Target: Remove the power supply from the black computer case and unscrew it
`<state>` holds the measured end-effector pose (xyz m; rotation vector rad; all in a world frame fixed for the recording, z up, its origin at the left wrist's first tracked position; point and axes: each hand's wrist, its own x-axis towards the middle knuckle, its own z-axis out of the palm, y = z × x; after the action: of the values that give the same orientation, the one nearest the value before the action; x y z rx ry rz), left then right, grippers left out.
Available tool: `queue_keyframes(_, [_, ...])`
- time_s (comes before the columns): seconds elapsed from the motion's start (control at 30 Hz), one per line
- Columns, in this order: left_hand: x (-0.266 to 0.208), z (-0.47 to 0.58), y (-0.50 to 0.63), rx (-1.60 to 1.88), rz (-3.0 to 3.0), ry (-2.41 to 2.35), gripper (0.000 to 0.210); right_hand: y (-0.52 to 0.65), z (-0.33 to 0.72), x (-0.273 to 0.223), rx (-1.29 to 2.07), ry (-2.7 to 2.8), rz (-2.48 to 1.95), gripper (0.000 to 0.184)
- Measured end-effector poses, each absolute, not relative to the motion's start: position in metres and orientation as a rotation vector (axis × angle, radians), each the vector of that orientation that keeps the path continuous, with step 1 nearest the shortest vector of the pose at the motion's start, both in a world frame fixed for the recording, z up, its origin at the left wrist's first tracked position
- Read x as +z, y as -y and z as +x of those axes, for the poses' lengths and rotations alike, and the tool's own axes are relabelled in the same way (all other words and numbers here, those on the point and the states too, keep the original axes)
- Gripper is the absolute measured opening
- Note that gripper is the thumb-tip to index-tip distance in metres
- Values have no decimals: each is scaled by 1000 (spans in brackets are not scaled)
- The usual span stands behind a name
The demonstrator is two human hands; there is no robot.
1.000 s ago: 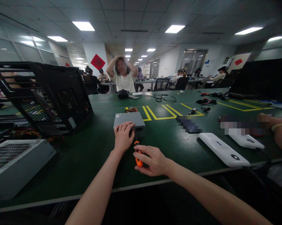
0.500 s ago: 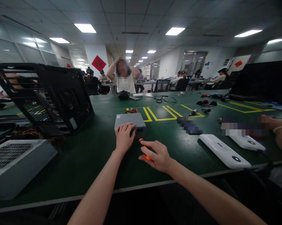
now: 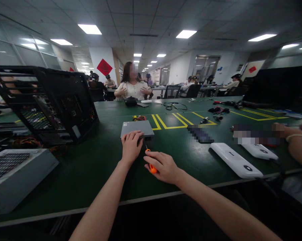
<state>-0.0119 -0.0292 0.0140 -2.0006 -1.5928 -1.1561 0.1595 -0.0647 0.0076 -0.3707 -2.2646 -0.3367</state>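
Hands meet near the table's front edge, at its middle. Left hand lies flat, fingers spread, on the near end of the grey box, pinning it without gripping. Right hand is curled around the orange screwdriver, fingers closed on the handle. Its thin shaft points away from the person toward the box's near right corner, the tip just short of it. The box lies directly ahead of both hands, left one touching, right one just beside. 2 white cases sit toward the right edge.
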Motion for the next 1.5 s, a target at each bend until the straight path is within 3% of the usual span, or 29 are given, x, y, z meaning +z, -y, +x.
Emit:
queue_keyframes(0.13, [14,-12,29,-1153,-2002,1604,26,60,161,10,-200,2038,-474,20])
queue_keyframes(0.3, [14,-12,29,-1156,-1997,1598,25,62,159,7,-281,2193,-443,11])
queue_keyframes(0.57, [14,-12,30,-1145,-2013,1587,27,68,159,8,-333,2406,-304,45])
queue_keyframes(0.77, [15,-12,30,-1143,-2022,1597,28,65,156,5,-428,2408,-207,33])
queue_keyframes(0.93, [14,-13,29,-1148,-2017,1605,28,66,157,5,-207,2328,-210,41])
queue_keyframes(1.17, [15,-13,30,-1147,-2014,1606,27,68,159,10,-338,2336,-252,36])
queue_keyframes(1.37, [15,-12,30,-1154,-2004,1606,27,64,164,5,-43,2186,-298,39])
queue_keyframes(1.5, [15,-12,30,-1149,-2015,1591,27,64,171,9,-284,2357,-259,41])
